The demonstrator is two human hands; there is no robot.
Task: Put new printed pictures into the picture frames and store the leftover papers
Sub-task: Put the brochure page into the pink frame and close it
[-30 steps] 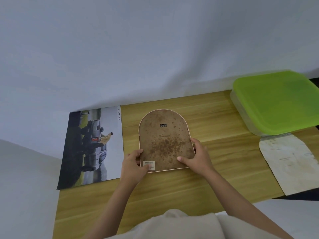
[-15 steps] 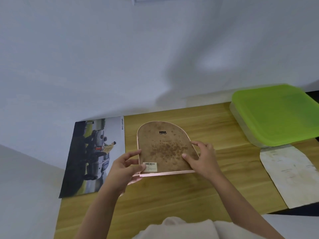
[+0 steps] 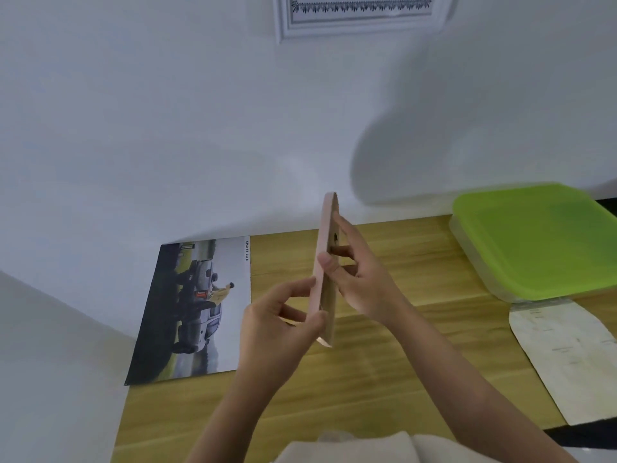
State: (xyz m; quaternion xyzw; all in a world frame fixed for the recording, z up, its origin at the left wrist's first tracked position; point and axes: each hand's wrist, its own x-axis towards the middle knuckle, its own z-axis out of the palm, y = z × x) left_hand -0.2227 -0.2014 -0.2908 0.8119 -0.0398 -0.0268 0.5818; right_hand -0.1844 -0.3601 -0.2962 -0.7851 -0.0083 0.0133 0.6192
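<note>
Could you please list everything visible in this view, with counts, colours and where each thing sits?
Arched picture frame: one, pink edge with brown backing, held upright on edge above the table.
Car poster: one, dark and grey print, flat at the table's left end.
Storage box: one, green lid, back right of the table.
Arch-shaped paper: one, off-white, flat in front of the box.
Table: one, light wood.
Framed picture: one, white, on the wall above.
Left hand: grips the frame's lower part.
Right hand: grips the frame's backing side.

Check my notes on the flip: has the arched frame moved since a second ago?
Yes. The arched frame has risen off the wooden table, now edge-on between both hands.
</note>
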